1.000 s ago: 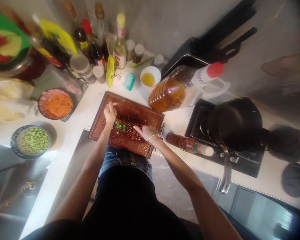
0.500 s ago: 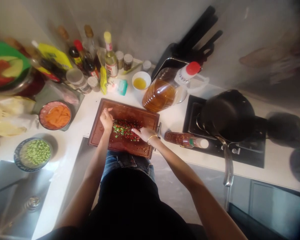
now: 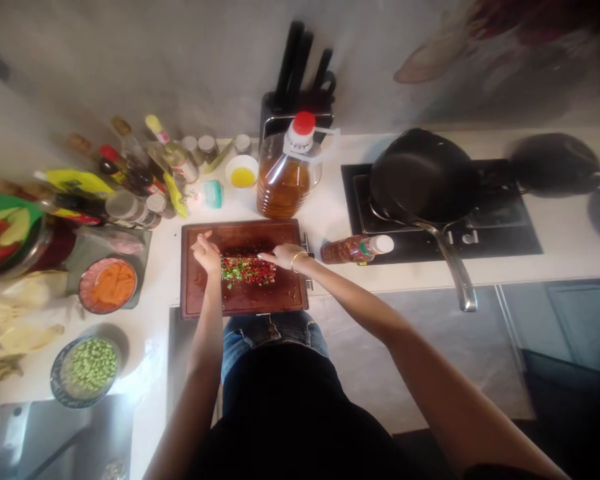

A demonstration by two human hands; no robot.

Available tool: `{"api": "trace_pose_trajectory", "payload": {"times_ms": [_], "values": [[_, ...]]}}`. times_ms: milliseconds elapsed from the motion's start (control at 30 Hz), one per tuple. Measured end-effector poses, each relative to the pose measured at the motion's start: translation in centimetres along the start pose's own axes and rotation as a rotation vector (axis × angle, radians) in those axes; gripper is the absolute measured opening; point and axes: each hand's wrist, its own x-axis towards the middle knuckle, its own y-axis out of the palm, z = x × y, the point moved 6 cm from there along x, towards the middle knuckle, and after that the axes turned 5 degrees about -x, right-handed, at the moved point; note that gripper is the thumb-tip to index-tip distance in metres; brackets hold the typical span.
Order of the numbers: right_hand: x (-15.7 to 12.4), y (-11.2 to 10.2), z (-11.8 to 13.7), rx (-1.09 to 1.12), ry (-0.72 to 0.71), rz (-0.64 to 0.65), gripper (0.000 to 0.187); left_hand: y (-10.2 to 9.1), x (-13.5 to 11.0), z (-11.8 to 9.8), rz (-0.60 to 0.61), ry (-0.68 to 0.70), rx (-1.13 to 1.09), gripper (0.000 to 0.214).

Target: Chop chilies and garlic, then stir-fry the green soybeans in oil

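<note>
Gripping with the right hand (image 3: 286,256) what looks like a knife (image 3: 241,256), on or just above the brown cutting board (image 3: 200,293); holding the left hand (image 3: 207,255) near the far end of the blade, too small to see whether pinching it. Probably stiff, not heavy, slippery if wet: best to take by the handle, away from the edge. Just beside, with chopped red and green pieces (image 3: 249,270), likely light, soft, easily scattered.

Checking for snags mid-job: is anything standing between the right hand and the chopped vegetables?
Only what looks like a knife in the right hand, along the far edge of the chopped vegetables; nothing else visible does. The left hand is at their left.
</note>
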Motion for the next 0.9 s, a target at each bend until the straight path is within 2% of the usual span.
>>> {"api": "trace_pose_trajectory", "payload": {"times_ms": [100,200,400,567,733,900], "values": [[0.8,0.6,-0.6,0.027,0.022,0.018,0.096,1.3,0.5,0.0,0.015,0.025,0.038,0.051],[0.8,1.1,-0.4,0.061,0.026,0.008,0.094,1.5,0.8,-0.2,0.021,0.053,0.088,0.049],[-1.8,0.5,1.1,0.150,-0.003,0.028,0.098,-0.8,0.0,-1.1,-0.009,0.049,0.072,0.056],[-2.4,2.5,2.3,0.147,0.012,0.073,0.093,-2.6,-1.9,0.5,-0.054,0.021,0.055,0.054],[-2.0,4.5,2.2,0.125,0.061,0.057,0.086,-2.5,-2.0,1.0,-0.044,0.036,0.037,0.048],[-3.1,3.3,1.1,0.094,0.009,0.035,0.092,-2.2,-2.7,-0.1,-0.036,0.037,-0.037,0.051]]}}
